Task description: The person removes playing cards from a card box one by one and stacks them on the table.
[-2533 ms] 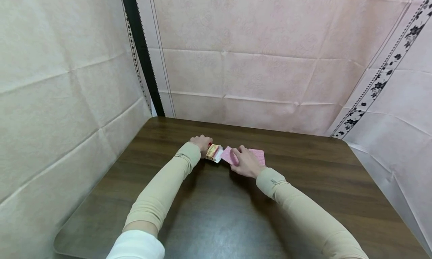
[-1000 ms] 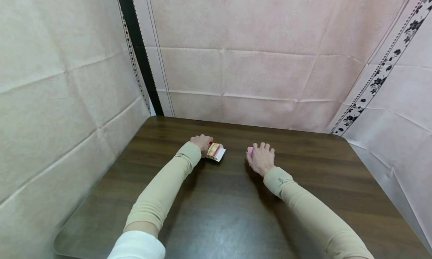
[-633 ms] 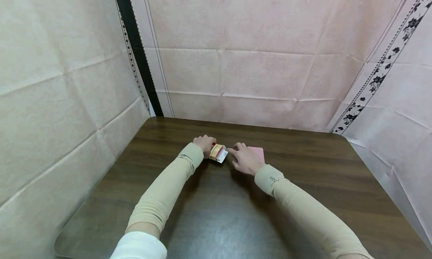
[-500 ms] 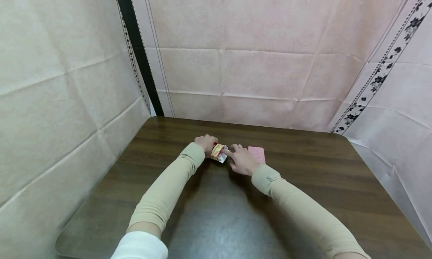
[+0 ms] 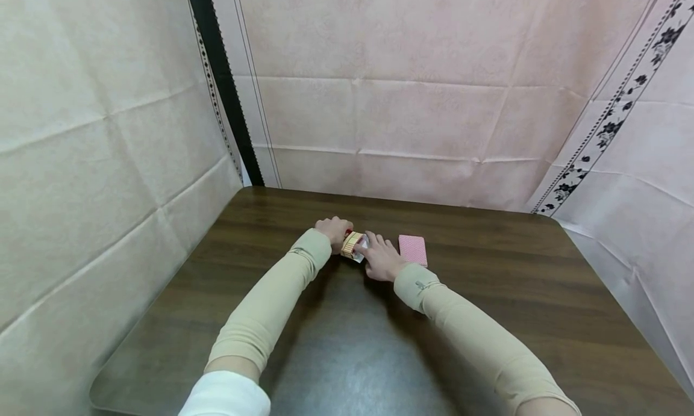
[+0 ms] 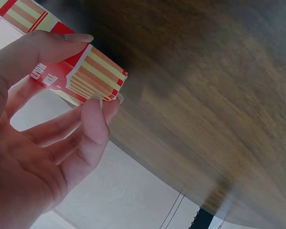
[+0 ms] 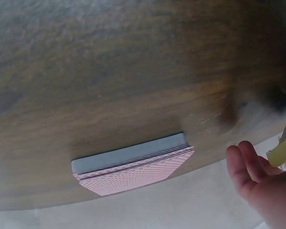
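A striped red-and-yellow card box [image 6: 97, 71] shows in the left wrist view, with its white open end [image 5: 364, 241] turned right in the head view. My left hand [image 5: 332, 230] grips its left end between thumb and fingers. My right hand [image 5: 381, 259] is at the open end, its thumb by the opening and its fingers behind the flap. In the right wrist view, a yellow piece of the box lies between thumb and fingers at the right edge. A stacked deck of pink-backed cards [image 7: 133, 171] lies on the table just beyond my right hand.
The brown wooden table [image 5: 325, 356] has rounded corners and a far edge close behind the cards. Pale cloth walls [image 5: 423, 103] rise behind it and at both sides. A black strip [image 5: 228, 91] runs down the back left corner.
The right hand spread over the pink cards, then left them stacked on the table and moved left to the box's open end. The left hand kept hold of the box, shifting it slightly right.
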`<state>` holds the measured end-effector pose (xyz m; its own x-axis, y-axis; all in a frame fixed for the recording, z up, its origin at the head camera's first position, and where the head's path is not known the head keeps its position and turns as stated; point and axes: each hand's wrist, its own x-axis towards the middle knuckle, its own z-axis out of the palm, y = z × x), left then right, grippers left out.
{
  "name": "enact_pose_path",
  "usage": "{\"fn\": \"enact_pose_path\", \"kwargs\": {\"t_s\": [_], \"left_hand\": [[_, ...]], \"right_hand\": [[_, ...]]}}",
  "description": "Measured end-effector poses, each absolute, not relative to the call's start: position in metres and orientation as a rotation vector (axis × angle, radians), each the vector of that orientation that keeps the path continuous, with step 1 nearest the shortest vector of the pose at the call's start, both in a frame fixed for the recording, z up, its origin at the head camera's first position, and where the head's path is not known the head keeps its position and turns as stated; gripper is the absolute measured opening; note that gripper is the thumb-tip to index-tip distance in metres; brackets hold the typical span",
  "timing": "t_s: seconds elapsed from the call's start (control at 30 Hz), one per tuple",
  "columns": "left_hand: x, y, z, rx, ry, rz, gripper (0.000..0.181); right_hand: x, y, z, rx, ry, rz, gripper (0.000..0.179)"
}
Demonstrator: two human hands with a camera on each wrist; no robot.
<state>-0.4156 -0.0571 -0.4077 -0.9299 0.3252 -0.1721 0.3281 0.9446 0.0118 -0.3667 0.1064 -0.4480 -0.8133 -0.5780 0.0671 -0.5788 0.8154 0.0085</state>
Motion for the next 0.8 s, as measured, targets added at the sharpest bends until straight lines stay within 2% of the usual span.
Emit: {"fn": "enact_pose_path", "kwargs": {"t_s": [0.8], "left_hand": [[-0.413, -0.064, -0.401, 0.474, 2.900, -0.003, 0.038]], "right_hand": [[-0.365, 0.114, -0.437, 0.909, -2.838, 0.309, 0.038]]}}
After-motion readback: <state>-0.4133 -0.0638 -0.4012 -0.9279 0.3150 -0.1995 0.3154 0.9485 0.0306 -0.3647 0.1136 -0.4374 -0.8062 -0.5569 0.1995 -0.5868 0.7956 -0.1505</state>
